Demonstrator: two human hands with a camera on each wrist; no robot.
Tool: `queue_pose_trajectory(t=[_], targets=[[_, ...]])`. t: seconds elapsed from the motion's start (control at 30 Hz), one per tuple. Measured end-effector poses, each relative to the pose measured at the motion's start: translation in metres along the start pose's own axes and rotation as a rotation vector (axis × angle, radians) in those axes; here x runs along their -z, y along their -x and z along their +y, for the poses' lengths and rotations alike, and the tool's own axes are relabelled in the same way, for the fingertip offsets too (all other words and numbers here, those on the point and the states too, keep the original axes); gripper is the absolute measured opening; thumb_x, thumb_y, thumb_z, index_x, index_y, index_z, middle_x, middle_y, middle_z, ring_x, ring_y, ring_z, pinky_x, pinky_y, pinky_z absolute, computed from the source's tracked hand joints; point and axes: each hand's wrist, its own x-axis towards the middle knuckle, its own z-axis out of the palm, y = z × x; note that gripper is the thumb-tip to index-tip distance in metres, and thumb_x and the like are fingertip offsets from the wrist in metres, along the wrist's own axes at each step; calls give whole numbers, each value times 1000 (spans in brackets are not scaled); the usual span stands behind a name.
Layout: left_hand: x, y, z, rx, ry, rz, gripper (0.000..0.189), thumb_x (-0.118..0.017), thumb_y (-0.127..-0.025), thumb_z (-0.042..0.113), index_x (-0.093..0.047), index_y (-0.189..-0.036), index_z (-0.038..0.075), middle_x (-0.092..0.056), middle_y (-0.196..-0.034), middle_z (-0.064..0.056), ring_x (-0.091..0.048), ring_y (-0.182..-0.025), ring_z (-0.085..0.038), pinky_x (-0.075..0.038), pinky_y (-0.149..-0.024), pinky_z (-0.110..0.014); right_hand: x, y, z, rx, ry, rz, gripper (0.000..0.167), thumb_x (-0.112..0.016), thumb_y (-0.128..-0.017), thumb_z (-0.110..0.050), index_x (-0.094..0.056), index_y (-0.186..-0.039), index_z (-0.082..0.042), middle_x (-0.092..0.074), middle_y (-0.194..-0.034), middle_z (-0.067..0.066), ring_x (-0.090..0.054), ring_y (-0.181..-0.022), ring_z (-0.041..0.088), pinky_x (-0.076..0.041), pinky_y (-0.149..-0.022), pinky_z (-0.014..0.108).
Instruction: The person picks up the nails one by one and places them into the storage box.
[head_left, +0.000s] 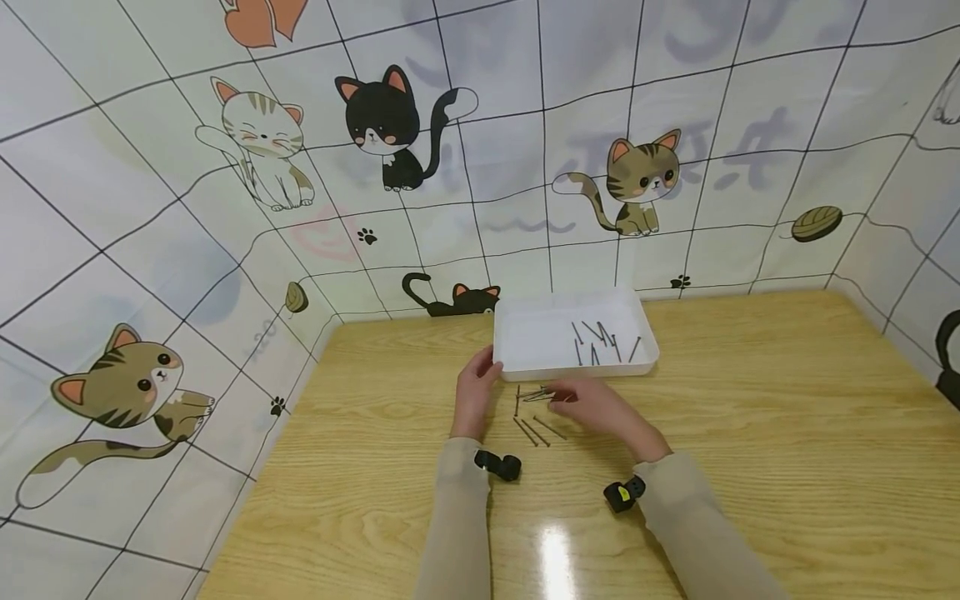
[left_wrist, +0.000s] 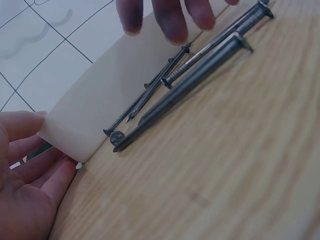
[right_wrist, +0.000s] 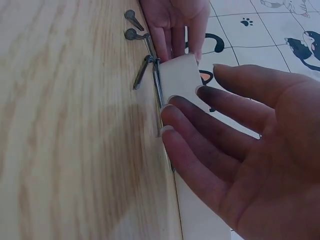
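Note:
A shallow white tray (head_left: 570, 374) stands against the wall with several nails (head_left: 617, 347) lying in its right half. At its near left corner my left hand (head_left: 474, 390) grips the tray, thumb and fingers on either side of the corner in the left wrist view. In front of the tray, several dark metal nails (left_wrist: 190, 80) lie loose on the wooden table, some crossing one another. My right hand (head_left: 592, 406) is beside these nails, palm low, its fingers (right_wrist: 200, 155) spread and slightly bent, reaching over the nails. Nothing is seen pinched between thumb and fingertips.
The wooden table (head_left: 360, 500) runs up to a wall (head_left: 510, 167) covered with cat drawings and grid lines. On each wrist sits a small black camera. A dark object (head_left: 951, 358) shows at the far right edge.

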Motion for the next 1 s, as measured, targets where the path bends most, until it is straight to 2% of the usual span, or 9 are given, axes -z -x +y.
queue_pose_trajectory(t=[0.03, 0.27, 0.57, 0.8, 1.0], targets=[[0, -2, -3, -4, 1, 4, 41, -55, -89, 22, -49, -129, 14, -51, -126, -2, -45, -115, -16, -33, -97, -37, -1, -1, 0, -1, 3, -7, 37, -56, -88, -27, -56, -120, -8, -60, -105, 6, -56, -93, 20, -46, -75, 36], [0, -1, -1, 1, 6, 1, 41, -54, -90, 20, -49, -129, 13, -51, -126, -3, -45, -115, -16, -33, -96, -37, -8, -3, -4, -31, 7, -51, 38, -62, -84, -20, -55, -120, -8, -61, -94, 1, -56, -86, 15, -46, -70, 33], [0, 0, -2, 12, -2, 5, 40, -55, -90, 21, -49, -129, 15, -52, -125, -2, -46, -113, -15, -34, -96, -38, -14, -1, -18, -49, 77, -50, 37, -65, -80, -12, -57, -115, -2, -62, -89, 2, -55, -77, 12, -46, -65, 31], [0, -2, -5, -3, -9, 0, 41, -56, -89, 23, -50, -129, 15, -52, -125, -2, -46, -114, -16, -34, -96, -38, -23, -1, -22, -104, 180, -55, 27, -70, -76, -19, -64, -99, -6, -61, -83, -2, -54, -72, 11, -45, -65, 31], [0, -2, -5, 3, -9, -4, 43, -56, -89, 24, -48, -130, 14, -51, -126, -3, -46, -114, -16, -35, -96, -36, -25, 1, -26, -76, 219, -32, 15, -71, -74, -16, -65, -87, -11, -61, -82, -3, -54, -72, 11, -45, -65, 31]])
